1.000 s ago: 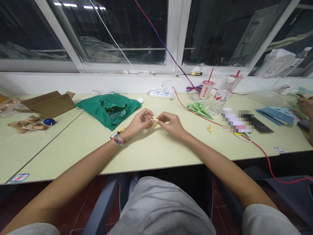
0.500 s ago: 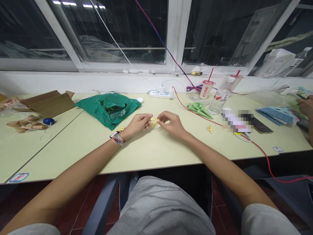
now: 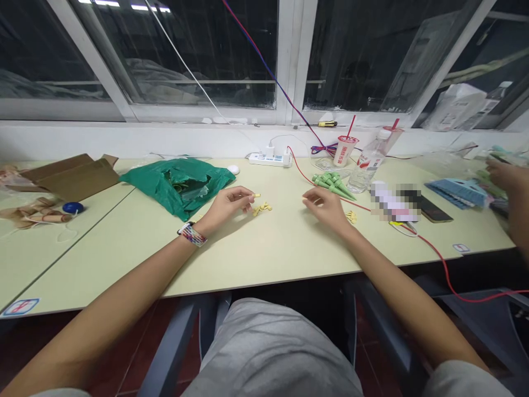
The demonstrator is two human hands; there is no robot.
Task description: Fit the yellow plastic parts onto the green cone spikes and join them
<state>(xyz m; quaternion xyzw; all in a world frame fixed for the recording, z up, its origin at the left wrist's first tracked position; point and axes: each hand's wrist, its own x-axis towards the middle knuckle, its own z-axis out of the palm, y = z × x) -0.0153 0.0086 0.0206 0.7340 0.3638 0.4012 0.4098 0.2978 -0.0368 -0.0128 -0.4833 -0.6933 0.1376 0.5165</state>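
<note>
My left hand (image 3: 228,208) is closed in a pinch on a small yellow piece (image 3: 257,195), which sticks out past the fingertips. Just beside those fingers, several small yellow pieces (image 3: 262,208) lie in a loose pile on the table. Well to the right, my right hand (image 3: 327,207) hovers over the tabletop with thumb and forefinger nearly together. A tiny yellow bit shows at its fingertip, too small to make out fully. Behind its wrist lies a second pile of yellow parts (image 3: 351,216), partly covered by the hand.
A torn green plastic bag (image 3: 161,179) lies left of my hands. Green cone-shaped spikes (image 3: 334,183), a water bottle (image 3: 363,172) and a lidded cup (image 3: 345,152) stand or lie at back right. A red cable (image 3: 433,251) crosses the right side. Another person's hand (image 3: 510,173) is at far right.
My hands were together at a yellow piece; now they are apart. The right hand has moved right, towards the second pile. The left keeps its yellow piece.
</note>
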